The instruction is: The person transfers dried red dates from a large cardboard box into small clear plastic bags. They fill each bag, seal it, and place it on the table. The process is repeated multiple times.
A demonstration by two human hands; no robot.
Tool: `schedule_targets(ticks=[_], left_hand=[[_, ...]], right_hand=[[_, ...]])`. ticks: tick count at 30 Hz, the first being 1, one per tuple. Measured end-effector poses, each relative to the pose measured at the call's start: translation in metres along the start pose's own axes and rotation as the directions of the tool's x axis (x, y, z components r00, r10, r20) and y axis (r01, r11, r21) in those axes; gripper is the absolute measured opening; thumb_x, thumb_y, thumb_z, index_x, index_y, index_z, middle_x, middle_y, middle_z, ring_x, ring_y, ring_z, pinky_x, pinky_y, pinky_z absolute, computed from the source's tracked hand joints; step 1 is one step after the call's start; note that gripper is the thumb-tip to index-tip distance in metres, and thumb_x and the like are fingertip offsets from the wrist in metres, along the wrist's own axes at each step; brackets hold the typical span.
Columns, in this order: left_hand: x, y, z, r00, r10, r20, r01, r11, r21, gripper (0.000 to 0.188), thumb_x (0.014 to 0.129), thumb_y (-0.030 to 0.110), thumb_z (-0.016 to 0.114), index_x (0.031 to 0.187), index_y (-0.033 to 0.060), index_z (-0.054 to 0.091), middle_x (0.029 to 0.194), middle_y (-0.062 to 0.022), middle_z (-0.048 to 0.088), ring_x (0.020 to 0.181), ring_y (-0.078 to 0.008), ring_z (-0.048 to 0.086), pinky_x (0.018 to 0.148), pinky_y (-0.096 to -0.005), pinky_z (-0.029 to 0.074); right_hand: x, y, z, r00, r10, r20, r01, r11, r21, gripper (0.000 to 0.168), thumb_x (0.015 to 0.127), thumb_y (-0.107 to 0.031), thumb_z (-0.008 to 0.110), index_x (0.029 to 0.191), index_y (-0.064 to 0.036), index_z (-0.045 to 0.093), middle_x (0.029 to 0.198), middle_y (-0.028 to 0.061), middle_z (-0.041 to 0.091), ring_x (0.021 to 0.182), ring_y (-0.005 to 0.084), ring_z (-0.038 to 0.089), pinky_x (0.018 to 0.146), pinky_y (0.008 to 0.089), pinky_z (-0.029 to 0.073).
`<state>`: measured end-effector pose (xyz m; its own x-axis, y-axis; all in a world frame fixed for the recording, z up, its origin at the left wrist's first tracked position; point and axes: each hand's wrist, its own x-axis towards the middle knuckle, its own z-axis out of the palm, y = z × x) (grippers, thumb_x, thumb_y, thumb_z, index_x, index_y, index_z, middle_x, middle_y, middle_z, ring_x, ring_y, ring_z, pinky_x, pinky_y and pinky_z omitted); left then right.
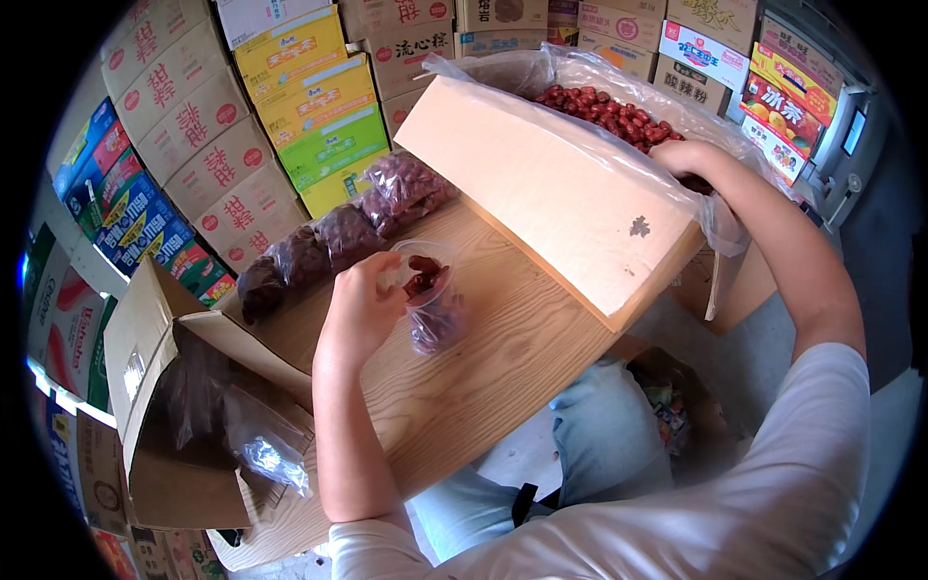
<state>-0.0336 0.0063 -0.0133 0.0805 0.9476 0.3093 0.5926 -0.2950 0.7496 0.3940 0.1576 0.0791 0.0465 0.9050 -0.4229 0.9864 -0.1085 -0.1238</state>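
My left hand (366,301) grips the left side of a clear plastic cup-like piece (438,291) above the wooden table. Several dried red dates (423,279) sit in its mouth. Below its rim hangs a clear plastic bag (435,330) with more dates in it. My right hand (681,158) reaches into a large cardboard box (544,196) lined with clear plastic film. Loose red dates (609,116) lie in that box, and the fingers of this hand are hidden among them.
Filled bags of dates (351,233) stand in a row along the far edge of the wooden table (464,391). At the left, an opened carton (188,478) holds clear plastic bags (272,457). Stacked cartons (319,109) rise behind the table.
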Motion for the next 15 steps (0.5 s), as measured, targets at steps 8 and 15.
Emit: schedule_targets(ticks=[8, 15], left_hand=[[0.000, -0.001, -0.002, 1.000, -0.021, 0.014, 0.021, 0.999, 0.041, 0.038, 0.075, -0.001, 0.057, 0.112, -0.0077, 0.060, 0.083, -0.0218, 0.068, 0.066, -0.0218, 0.069, 0.064, -0.0316, 0.052], [0.001, -0.002, -0.001, 1.000, -0.018, 0.013, 0.018, 1.000, 0.013, 0.038, 0.075, -0.001, 0.057, 0.111, -0.0071, 0.061, 0.081, -0.0216, 0.068, 0.065, -0.0222, 0.068, 0.064, -0.0318, 0.052]], right_hand=[[-0.036, -0.014, 0.007, 0.980, -0.163, -0.118, 0.176, 0.978, 0.112, 0.044, 0.085, -0.032, 0.054, 0.105, 0.006, 0.066, 0.099, 0.0152, 0.069, 0.087, 0.0198, 0.064, 0.078, 0.0360, 0.049], [-0.031, -0.011, -0.001, 0.980, -0.163, -0.117, 0.149, 0.982, -0.121, 0.048, 0.087, -0.035, 0.051, 0.108, 0.006, 0.065, 0.100, 0.0125, 0.069, 0.084, 0.0217, 0.065, 0.076, 0.0356, 0.050]])
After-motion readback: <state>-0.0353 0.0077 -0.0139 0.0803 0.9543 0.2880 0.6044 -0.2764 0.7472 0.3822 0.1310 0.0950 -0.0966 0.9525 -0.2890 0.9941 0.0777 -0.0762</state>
